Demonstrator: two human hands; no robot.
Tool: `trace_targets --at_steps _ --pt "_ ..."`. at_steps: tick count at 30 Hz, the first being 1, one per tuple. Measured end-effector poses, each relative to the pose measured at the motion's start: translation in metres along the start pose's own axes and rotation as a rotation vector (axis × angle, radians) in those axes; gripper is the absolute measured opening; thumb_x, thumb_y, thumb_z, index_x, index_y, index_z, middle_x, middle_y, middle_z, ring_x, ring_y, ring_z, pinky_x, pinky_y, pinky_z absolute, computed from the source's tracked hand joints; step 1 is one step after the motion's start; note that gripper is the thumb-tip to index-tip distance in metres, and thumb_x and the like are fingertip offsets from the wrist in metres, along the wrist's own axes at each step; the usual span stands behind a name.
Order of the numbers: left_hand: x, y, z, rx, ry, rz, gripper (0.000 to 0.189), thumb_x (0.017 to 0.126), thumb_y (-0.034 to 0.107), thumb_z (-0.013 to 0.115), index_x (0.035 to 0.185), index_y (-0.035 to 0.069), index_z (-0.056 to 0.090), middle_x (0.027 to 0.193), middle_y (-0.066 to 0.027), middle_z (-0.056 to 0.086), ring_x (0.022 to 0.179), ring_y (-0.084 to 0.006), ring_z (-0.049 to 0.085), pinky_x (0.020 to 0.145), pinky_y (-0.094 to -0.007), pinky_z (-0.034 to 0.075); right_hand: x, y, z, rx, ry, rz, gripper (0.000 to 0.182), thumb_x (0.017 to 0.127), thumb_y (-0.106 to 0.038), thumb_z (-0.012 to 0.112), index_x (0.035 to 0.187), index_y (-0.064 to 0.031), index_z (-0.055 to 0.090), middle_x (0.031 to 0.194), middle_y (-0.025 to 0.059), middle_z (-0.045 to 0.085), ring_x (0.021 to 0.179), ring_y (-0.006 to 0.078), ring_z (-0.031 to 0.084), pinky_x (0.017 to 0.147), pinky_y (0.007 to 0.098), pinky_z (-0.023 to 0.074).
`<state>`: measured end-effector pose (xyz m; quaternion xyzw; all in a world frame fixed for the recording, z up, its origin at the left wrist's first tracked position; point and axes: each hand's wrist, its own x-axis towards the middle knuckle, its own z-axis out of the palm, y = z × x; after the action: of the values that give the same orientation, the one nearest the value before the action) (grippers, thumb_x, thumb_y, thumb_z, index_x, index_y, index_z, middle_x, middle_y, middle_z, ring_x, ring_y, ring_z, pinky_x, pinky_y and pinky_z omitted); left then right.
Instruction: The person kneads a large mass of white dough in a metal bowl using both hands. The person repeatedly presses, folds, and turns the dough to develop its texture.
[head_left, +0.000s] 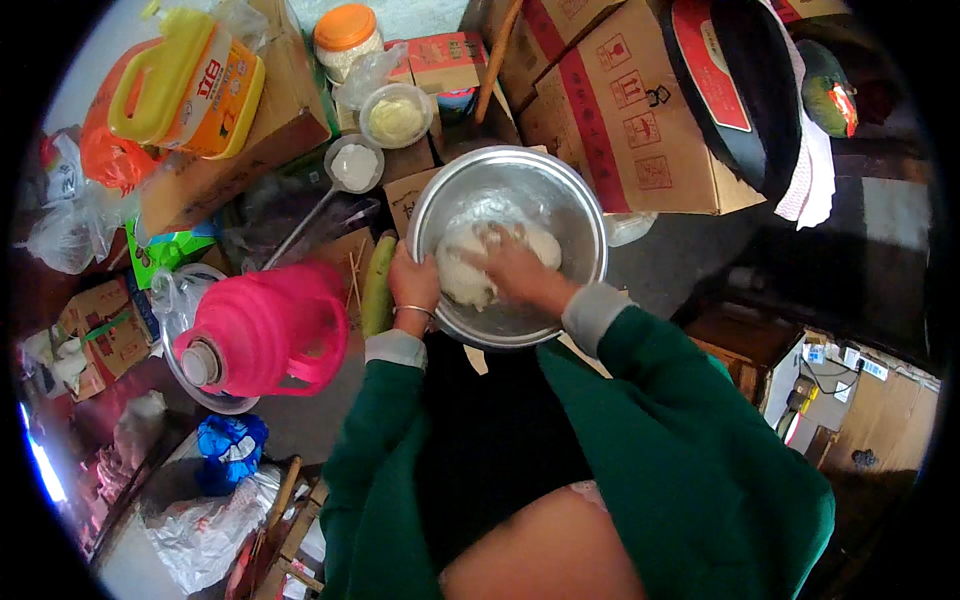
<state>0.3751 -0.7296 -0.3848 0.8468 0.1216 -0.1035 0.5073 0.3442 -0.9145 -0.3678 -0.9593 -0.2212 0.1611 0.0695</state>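
Note:
A round stainless steel bowl (577, 202) holds a lump of pale dough (461, 259). My left hand (414, 283), with a bangle at the wrist, grips the bowl's left rim. Inside the bowl my right hand (517, 262) lies on the dough, its fingers spread and their tips pressed into it. Left of the bowl, beside my left hand, is a long green gourd or cucumber (377, 285). A metal ladle (355, 166) with white powder and a clear plastic tub (396, 116) with a yellowish content sit beyond the bowl's upper left side.
A pink thermos flask (262, 330) stands at the left, near a thin pair of sticks. Cardboard boxes (645, 135) are stacked at the upper right. A yellow oil jug (187, 90) and an orange-lidded jar (346, 37) are at the upper left. Plastic bags (214, 525) lie lower left.

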Motion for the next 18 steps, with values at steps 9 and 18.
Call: trace_targets --at_steps 9,18 --pt "0.011 -0.01 0.001 0.021 -0.008 0.077 0.027 0.073 0.01 0.061 0.096 -0.002 0.053 0.086 -0.0241 0.06 0.085 -0.0406 0.059 0.074 -0.0427 0.046 0.084 0.059 -0.046 0.226 -0.215 -0.046 0.075 0.057 -0.021 0.077 0.126 -0.0223 0.049 0.102 0.0165 0.059 0.099 0.0361 0.055 0.083 0.0446 0.046" --pt "0.006 -0.002 0.007 0.039 -0.013 0.055 0.026 0.073 0.009 0.06 0.096 -0.001 0.054 0.087 -0.0237 0.061 0.084 -0.0398 0.059 0.073 -0.0427 0.046 -0.031 0.023 -0.043 0.089 -0.176 -0.1 0.086 0.056 -0.021 0.08 0.132 -0.0264 0.041 0.129 0.0162 0.043 0.123 0.0394 0.035 0.097 0.0596 0.0298"
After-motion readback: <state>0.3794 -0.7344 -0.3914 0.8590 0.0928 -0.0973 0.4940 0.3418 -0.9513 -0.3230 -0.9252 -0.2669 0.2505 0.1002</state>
